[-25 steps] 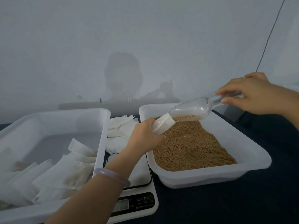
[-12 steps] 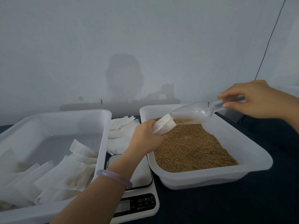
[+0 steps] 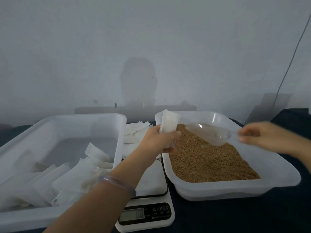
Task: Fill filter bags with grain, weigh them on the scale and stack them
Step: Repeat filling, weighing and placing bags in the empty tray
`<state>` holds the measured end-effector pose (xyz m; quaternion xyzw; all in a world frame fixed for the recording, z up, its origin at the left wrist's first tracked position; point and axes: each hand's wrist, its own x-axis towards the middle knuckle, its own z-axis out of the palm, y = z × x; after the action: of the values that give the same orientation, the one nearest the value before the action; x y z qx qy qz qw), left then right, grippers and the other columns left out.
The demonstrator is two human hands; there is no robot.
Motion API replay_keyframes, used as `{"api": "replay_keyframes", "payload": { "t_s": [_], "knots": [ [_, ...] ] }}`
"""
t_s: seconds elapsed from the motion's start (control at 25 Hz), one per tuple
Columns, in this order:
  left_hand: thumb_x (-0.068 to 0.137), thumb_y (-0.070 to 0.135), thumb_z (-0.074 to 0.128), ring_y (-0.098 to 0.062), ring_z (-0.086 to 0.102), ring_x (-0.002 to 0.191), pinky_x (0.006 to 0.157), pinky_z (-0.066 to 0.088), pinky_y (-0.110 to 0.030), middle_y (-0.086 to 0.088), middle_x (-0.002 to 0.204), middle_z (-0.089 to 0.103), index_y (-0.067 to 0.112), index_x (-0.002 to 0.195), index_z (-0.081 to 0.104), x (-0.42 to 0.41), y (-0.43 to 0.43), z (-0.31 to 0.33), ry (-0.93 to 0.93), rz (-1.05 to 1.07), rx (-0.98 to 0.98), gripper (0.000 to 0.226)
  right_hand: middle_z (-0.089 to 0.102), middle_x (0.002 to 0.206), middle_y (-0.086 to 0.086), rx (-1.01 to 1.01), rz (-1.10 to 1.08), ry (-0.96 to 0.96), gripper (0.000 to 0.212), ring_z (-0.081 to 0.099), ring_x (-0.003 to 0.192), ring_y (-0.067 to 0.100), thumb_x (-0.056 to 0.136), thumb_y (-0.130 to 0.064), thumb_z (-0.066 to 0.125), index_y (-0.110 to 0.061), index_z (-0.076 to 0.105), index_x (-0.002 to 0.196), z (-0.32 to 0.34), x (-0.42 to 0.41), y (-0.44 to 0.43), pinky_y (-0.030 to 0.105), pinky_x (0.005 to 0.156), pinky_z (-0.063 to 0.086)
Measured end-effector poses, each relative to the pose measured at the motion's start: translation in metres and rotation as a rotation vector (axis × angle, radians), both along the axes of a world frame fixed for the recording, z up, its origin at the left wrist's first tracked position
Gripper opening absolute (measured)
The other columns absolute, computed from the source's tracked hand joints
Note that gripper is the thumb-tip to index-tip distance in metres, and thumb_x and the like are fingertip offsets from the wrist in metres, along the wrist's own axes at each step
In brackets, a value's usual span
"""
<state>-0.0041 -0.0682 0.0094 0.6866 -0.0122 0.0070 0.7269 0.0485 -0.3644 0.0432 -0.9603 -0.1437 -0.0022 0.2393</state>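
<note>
While white bags [image 3: 70,179] lie in the tub [image 3: 67,122] by the table's left edge, my left hand [image 3: 159,140] grips a filter bag [image 3: 169,122] upright. The scoop [image 3: 208,134] lies on the grain [image 3: 210,165]. My blurry right hand [image 3: 262,135] is at its handle, and I cannot tell if it grips.

Scale [image 3: 151,182] buttons [image 3: 160,208]: a power sign, "M" and "T" are showing in white on the black panel [image 3: 151,219] at its near edge.
Small print under the buttons: blurring, not readable.
Display [image 3: 132,214]: showing no digits that can be made out.
</note>
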Motion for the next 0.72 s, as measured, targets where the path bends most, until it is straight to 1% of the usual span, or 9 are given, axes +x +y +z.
{"api": "replay_keyframes", "payload": {
  "t_s": [0.16, 0.24, 0.28, 0.32, 0.36, 0.4, 0.48, 0.6, 0.72],
  "knots": [
    [0.093, 0.028, 0.057, -0.020, 0.070, 0.072, 0.062, 0.057, -0.030, -0.010, 0.084, 0.067, 0.005, 0.104, 0.059, -0.012, 0.017, 0.008, -0.071, -0.011, -0.056, 0.025, 0.063, 0.098, -0.011, -0.283, 0.051, 0.161, 0.008, 0.057, 0.086, 0.000, 0.086, -0.035, 0.064, -0.035, 0.056, 0.087, -0.049, 0.001, 0.021, 0.018, 0.072, 0.043],
    [0.094, 0.036, 0.050, -0.026, 0.071, 0.079, 0.068, 0.059, -0.036, -0.009, 0.087, 0.071, 0.009, 0.104, 0.060, -0.017, 0.028, 0.011, -0.127, -0.013, -0.056, 0.031, 0.061, 0.112, -0.011, -0.393, 0.031, 0.184, 0.012, 0.056, 0.092, 0.001, 0.086, -0.037, 0.065, -0.036, 0.056, 0.093, -0.055, 0.002, 0.030, 0.019, 0.079, 0.044],
    [0.093, 0.041, 0.047, -0.027, 0.071, 0.085, 0.074, 0.059, -0.038, -0.008, 0.090, 0.072, 0.012, 0.103, 0.061, -0.019, 0.033, 0.011, -0.152, -0.021, -0.059, 0.034, 0.057, 0.120, -0.013, -0.405, 0.035, 0.156, 0.022, 0.055, 0.099, 0.002, 0.084, -0.041, 0.066, -0.035, 0.056, 0.103, -0.054, 0.001, 0.038, 0.020, 0.086, 0.044],
    [0.090, 0.046, 0.044, -0.025, 0.070, 0.091, 0.081, 0.058, -0.039, -0.006, 0.094, 0.073, 0.014, 0.103, 0.063, -0.022, 0.038, 0.011, -0.177, -0.035, -0.051, 0.040, 0.052, 0.124, -0.018, -0.348, 0.053, 0.094, 0.039, 0.054, 0.108, 0.004, 0.081, -0.048, 0.066, -0.032, 0.055, 0.115, -0.051, -0.001, 0.049, 0.022, 0.092, 0.044],
    [0.086, 0.051, 0.042, -0.020, 0.069, 0.097, 0.085, 0.056, -0.036, -0.003, 0.099, 0.073, 0.016, 0.104, 0.064, -0.025, 0.043, 0.011, -0.191, -0.049, -0.025, 0.046, 0.046, 0.123, -0.025, -0.200, 0.092, 0.040, 0.055, 0.052, 0.113, 0.003, 0.075, -0.057, 0.066, -0.033, 0.052, 0.123, -0.046, -0.006, 0.065, 0.022, 0.095, 0.042],
    [0.082, 0.055, 0.040, -0.015, 0.068, 0.099, 0.087, 0.054, -0.030, 0.000, 0.102, 0.073, 0.018, 0.104, 0.065, -0.028, 0.047, 0.011, -0.188, -0.056, 0.012, 0.050, 0.048, 0.121, -0.031, 0.006, 0.159, 0.026, 0.064, 0.052, 0.112, -0.002, 0.068, -0.068, 0.064, -0.038, 0.052, 0.124, -0.039, -0.014, 0.085, 0.021, 0.093, 0.042],
    [0.080, 0.060, 0.037, -0.009, 0.067, 0.098, 0.084, 0.053, -0.019, 0.003, 0.103, 0.073, 0.021, 0.102, 0.067, -0.033, 0.053, 0.011, -0.161, -0.062, 0.109, 0.054, 0.062, 0.113, -0.029, 0.389, 0.327, 0.121, 0.072, 0.058, 0.105, -0.008, 0.055, -0.081, 0.063, -0.045, 0.055, 0.116, -0.026, -0.032, 0.128, 0.019, 0.087, 0.045],
    [0.094, 0.051, 0.030, -0.001, 0.067, 0.090, 0.074, 0.052, -0.011, 0.002, 0.099, 0.070, 0.015, 0.105, 0.065, -0.036, 0.060, 0.010, -0.137, -0.071, 0.296, 0.051, 0.072, 0.101, -0.014, 0.685, 0.448, 0.200, 0.058, 0.067, 0.096, 0.006, 0.059, -0.065, 0.072, -0.034, 0.064, 0.107, -0.028, -0.041, 0.180, 0.026, 0.079, 0.054],
    [0.099, 0.040, 0.035, 0.013, 0.061, 0.071, 0.061, 0.045, -0.003, 0.017, 0.080, 0.065, 0.026, 0.090, 0.062, -0.041, 0.068, 0.009, -0.162, -0.059, 0.422, 0.032, 0.074, 0.092, -0.004, 0.765, 0.423, 0.132, 0.030, 0.070, 0.090, 0.018, 0.071, -0.040, 0.073, -0.026, 0.072, 0.098, -0.031, -0.042, 0.206, 0.041, 0.081, 0.056]
  ]
}}
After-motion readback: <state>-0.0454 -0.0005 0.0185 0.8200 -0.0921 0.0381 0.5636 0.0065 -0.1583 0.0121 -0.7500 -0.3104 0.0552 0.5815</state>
